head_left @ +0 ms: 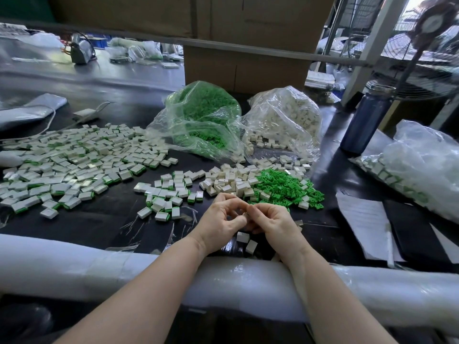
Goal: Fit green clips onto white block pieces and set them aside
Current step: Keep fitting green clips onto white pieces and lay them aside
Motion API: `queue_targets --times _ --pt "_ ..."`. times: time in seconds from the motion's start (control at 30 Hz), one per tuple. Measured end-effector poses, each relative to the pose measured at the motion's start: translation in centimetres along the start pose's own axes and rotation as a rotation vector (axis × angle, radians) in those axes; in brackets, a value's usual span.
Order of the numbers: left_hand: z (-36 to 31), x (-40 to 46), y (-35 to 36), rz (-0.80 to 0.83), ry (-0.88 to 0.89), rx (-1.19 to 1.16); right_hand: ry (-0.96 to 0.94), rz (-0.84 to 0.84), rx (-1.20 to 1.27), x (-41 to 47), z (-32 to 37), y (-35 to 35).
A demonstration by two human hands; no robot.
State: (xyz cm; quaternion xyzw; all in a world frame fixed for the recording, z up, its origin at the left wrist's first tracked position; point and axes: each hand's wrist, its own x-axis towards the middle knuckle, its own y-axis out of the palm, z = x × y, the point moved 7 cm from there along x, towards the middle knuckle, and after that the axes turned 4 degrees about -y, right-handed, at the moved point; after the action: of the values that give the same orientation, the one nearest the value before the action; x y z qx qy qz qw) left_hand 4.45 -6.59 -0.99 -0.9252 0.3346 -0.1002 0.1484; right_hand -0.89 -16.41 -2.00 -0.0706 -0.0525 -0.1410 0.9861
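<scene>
Both hands meet fingertip to fingertip over the black worktop [99, 219]; the left hand [221, 224] and right hand [273, 224] have their fingers curled inward, pinched on something too small to make out. Just beyond the fingers lie loose white blocks [228, 182] and green clips [285, 184]. Farther off, an open clear bag [198, 120] holds green clips, and another bag [285, 115] holds white blocks.

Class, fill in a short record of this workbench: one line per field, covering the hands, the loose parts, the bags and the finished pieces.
left hand: fingertips meeting the right's, contents hidden
right hand: same
loose green clips: heap right of centre
loose white blocks: heap beside clips
green clip bag: open, behind heaps
white block bag: open, right of it
finished pieces: spread at left
</scene>
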Motion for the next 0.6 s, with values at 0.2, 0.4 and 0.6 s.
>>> queue_targets --times 0.2,0.4,0.6 --pt "-0.11 0.04 -0.02 0.005 -0.001 0.019 -0.001 0.039 -0.004 0.02 0.23 0.35" --pt "0.13 0.11 0.11 0.018 -0.007 -0.014 -0.007 0.028 -0.015 0.02 0.10 0.15" --pt "0.16 0.12 0.03 0.013 -0.003 -0.021 -0.018 0.030 -0.009 -0.04 0.26 0.17"
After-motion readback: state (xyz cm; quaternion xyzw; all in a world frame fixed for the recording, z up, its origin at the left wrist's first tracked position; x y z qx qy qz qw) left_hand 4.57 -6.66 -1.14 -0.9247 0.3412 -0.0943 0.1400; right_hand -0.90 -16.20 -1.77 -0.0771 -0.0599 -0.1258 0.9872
